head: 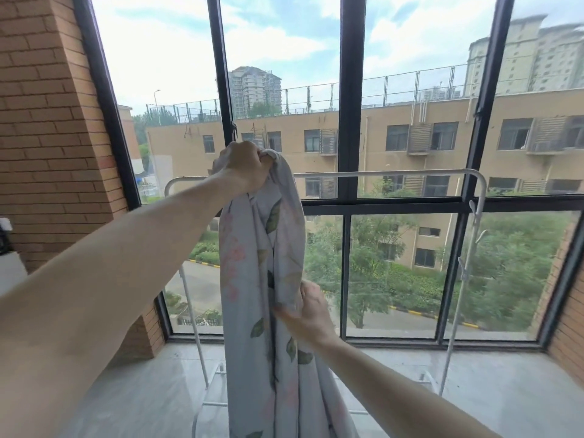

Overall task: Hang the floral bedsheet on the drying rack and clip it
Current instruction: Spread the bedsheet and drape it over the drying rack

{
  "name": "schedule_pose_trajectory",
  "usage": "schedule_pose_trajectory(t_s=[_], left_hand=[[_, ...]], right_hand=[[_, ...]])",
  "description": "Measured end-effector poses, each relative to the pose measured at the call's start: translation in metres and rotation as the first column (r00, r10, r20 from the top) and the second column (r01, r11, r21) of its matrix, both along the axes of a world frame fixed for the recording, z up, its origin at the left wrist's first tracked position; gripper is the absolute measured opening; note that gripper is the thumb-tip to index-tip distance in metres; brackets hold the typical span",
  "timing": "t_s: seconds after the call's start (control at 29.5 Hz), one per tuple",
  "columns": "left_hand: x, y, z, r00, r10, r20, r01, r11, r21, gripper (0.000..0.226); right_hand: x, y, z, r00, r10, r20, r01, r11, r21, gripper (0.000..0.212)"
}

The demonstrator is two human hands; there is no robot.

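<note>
The left hand [245, 165] has its fingers clenched around a bunched top of the floral bedsheet [268, 279], raised at twelve o'clock just in front of the drying rack [379, 174] top bar; the right hand [308, 314] pinches a fold at five o'clock. The sheet hangs gathered, not yet draped, and no clips are visible, so hanging and clipping remain.

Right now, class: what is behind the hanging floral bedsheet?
Behind the floral bedsheet, gripped by the left hand and pinched by the right hand, stand the drying rack and the window. The sheet covers part of the rack's top bar and base.
</note>
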State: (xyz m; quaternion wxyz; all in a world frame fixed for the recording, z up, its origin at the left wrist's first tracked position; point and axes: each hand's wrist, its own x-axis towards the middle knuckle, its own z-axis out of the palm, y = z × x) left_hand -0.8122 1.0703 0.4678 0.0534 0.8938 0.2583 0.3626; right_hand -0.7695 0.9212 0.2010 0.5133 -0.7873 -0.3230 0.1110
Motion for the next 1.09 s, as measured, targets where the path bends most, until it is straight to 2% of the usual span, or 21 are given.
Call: schedule_pose_trajectory(t_s=[0.03, 0.07, 0.1, 0.14, 0.24, 0.34, 0.48, 0.61, 0.68, 0.71, 0.75, 0.81, 0.88, 0.92, 1.02, 1.05, 1.09], left_hand=[[-0.001, 0.001, 0.002, 1.000, 0.001, 0.002, -0.001, 1.000, 0.005, 0.051], [-0.004, 0.003, 0.002, 1.000, 0.001, 0.005, -0.001, 1.000, 0.009, 0.051], [-0.006, 0.004, 0.003, 1.000, 0.005, 0.007, -0.005, 1.000, 0.019, 0.051], [-0.008, 0.007, 0.003, 1.000, 0.010, 0.002, -0.010, 0.999, 0.034, 0.052], [-0.014, 0.013, -0.001, 0.998, 0.023, -0.052, -0.019, 0.998, 0.067, 0.050], [-0.021, 0.026, -0.005, 0.993, 0.047, -0.109, -0.036, 0.994, 0.106, 0.042], [-0.043, 0.055, -0.006, 0.972, 0.122, -0.202, -0.092, 0.984, 0.150, 0.030], [-0.049, 0.070, -0.004, 0.938, 0.181, -0.296, -0.133, 0.975, 0.176, 0.020], [-0.050, 0.077, 0.005, 0.923, 0.216, -0.319, -0.176, 0.973, 0.149, 0.017], [-0.051, 0.081, 0.014, 0.922, 0.227, -0.314, -0.192, 0.972, 0.138, 0.018], [-0.054, 0.088, 0.022, 0.924, 0.228, -0.307, -0.202, 0.973, 0.115, 0.020], [-0.064, 0.098, 0.036, 0.943, 0.219, -0.250, -0.207, 0.975, 0.076, 0.023], [-0.072, 0.104, 0.046, 0.955, 0.204, -0.215, -0.189, 0.978, 0.085, 0.020], [-0.072, 0.102, 0.050, 0.958, 0.192, -0.215, -0.177, 0.980, 0.085, 0.017], [-0.067, 0.103, 0.056, 0.963, 0.173, -0.208, -0.163, 0.984, 0.067, 0.016], [-0.065, 0.101, 0.056, 0.968, 0.167, -0.188, -0.158, 0.985, 0.066, 0.016], [-0.064, 0.101, 0.056, 0.975, 0.149, -0.162, -0.143, 0.988, 0.048, 0.017]], right_hand=[[0.008, -0.004, -0.003, 0.997, -0.031, -0.073, 0.031, 1.000, -0.003, 0.054], [0.015, -0.009, -0.012, 0.990, -0.059, -0.125, 0.052, 0.997, -0.056, 0.028], [0.022, -0.016, -0.020, 0.991, -0.078, -0.105, 0.064, 0.989, -0.134, 0.011], [0.029, -0.023, -0.029, 0.996, -0.087, -0.026, 0.079, 0.973, -0.218, 0.010], [0.049, -0.043, -0.044, 0.979, -0.102, 0.179, 0.164, 0.911, -0.379, 0.020], [0.089, -0.062, -0.028, 0.927, -0.172, 0.334, 0.299, 0.876, -0.379, 0.023], [0.161, -0.081, 0.050, 0.848, -0.412, 0.334, 0.487, 0.855, -0.182, 0.020], [0.207, -0.081, 0.199, 0.779, -0.578, 0.243, 0.582, 0.811, 0.063, 0.030], [0.205, -0.080, 0.269, 0.723, -0.628, 0.287, 0.541, 0.774, 0.330, 0.029], [0.203, -0.081, 0.295, 0.688, -0.626, 0.368, 0.449, 0.765, 0.461, 0.026], [0.200, -0.082, 0.309, 0.652, -0.575, 0.494, 0.334, 0.803, 0.494, 0.028], [0.200, -0.092, 0.313, 0.584, -0.352, 0.731, 0.229, 0.936, 0.268, 0.040], [0.211, -0.105, 0.304, 0.557, -0.144, 0.818, 0.238, 0.971, 0.009, 0.051], [0.218, -0.107, 0.304, 0.531, -0.151, 0.834, 0.247, 0.969, 0.018, 0.052], [0.222, -0.102, 0.327, 0.446, -0.438, 0.781, 0.243, 0.899, 0.366, 0.052], [0.220, -0.099, 0.331, 0.451, -0.476, 0.755, 0.230, 0.879, 0.417, 0.051], [0.216, -0.095, 0.331, 0.467, -0.456, 0.758, 0.219, 0.890, 0.400, 0.049]])
